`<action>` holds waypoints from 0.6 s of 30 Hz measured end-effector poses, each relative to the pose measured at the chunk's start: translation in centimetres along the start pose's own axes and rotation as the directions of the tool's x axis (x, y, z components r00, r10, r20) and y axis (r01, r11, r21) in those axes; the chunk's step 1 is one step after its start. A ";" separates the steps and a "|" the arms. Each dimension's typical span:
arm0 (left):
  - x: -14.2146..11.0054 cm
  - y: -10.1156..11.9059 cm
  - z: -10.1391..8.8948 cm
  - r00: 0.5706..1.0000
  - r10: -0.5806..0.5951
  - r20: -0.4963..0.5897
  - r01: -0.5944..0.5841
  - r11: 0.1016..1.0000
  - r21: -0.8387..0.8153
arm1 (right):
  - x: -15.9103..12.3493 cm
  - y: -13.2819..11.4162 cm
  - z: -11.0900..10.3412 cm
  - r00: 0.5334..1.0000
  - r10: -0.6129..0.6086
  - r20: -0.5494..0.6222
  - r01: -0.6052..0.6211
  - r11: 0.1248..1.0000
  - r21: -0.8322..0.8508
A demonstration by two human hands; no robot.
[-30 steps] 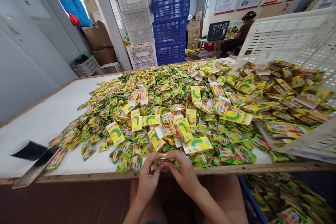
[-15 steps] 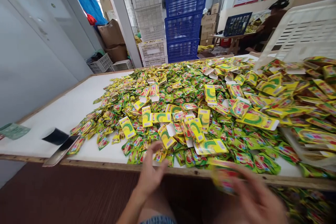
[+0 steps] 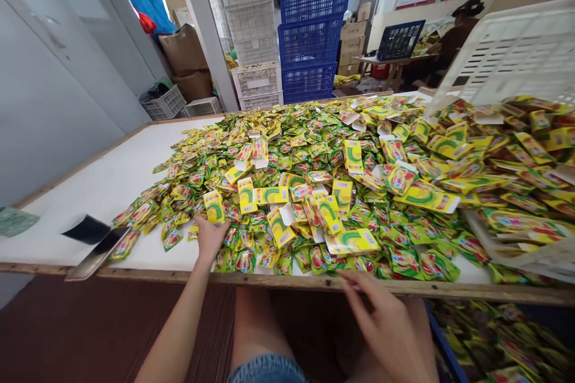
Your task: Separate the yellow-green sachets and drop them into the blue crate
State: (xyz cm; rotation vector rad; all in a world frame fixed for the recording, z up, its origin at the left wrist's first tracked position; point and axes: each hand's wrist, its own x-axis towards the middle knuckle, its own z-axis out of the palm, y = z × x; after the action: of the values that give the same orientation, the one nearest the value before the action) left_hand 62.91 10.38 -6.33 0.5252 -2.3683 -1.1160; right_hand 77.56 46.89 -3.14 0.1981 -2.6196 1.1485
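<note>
A big heap of small green and yellow sachets [image 3: 323,161] covers the white table [image 3: 90,191], with flat yellow cards mixed in. My left hand [image 3: 210,234] reaches onto the near edge of the heap and pinches one yellow card [image 3: 214,206]. My right hand [image 3: 386,326] hovers just below the table's wooden front edge, fingers spread, holding nothing. My bare knees show under the table.
A tipped white crate [image 3: 516,60] spills sachets at the right. A phone [image 3: 96,253] lies at the front left edge beside a dark card. A blue bin of sachets [image 3: 494,341] sits low right. Stacked crates [image 3: 309,24] and a seated person [image 3: 453,36] are behind.
Both hands were together at the table edge on a sachet pack. The right hand swung right and down with it and came back empty; the left reached forward onto a yellow card.
</note>
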 end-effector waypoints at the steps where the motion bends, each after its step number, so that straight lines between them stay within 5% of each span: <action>1: 0.0 -0.2 -0.5 1.000 0.001 0.005 0.000 0.999 -0.049 | 0.7 -1.4 1.5 0.998 -0.040 0.058 0.037 0.998 0.045; 5: -0.2 -1.2 -2.5 0.989 -0.075 0.130 0.122 0.909 -0.400 | 3.4 -5.9 6.2 0.961 -0.178 0.210 0.149 0.977 0.150; 8: -1.2 -1.3 -3.7 0.962 -0.148 0.228 0.264 0.707 -0.656 | 5.9 -8.2 9.9 0.927 -0.260 0.270 0.213 0.958 0.191; 13: -3.5 -1.1 -4.8 0.933 -0.183 0.311 0.360 0.416 -0.835 | 10.5 -10.3 17.3 0.735 -0.476 0.482 0.480 0.868 0.126; 18: -5.3 -0.7 -6.1 0.880 -0.297 0.370 0.461 0.349 -0.816 | 12.7 -9.6 20.9 0.762 -0.394 0.514 0.392 0.912 0.119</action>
State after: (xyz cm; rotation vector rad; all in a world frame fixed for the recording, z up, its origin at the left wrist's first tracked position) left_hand 70.79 8.96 -4.79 0.5889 -1.3578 -2.4745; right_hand 63.67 24.79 -6.15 1.1681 -2.8055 1.0527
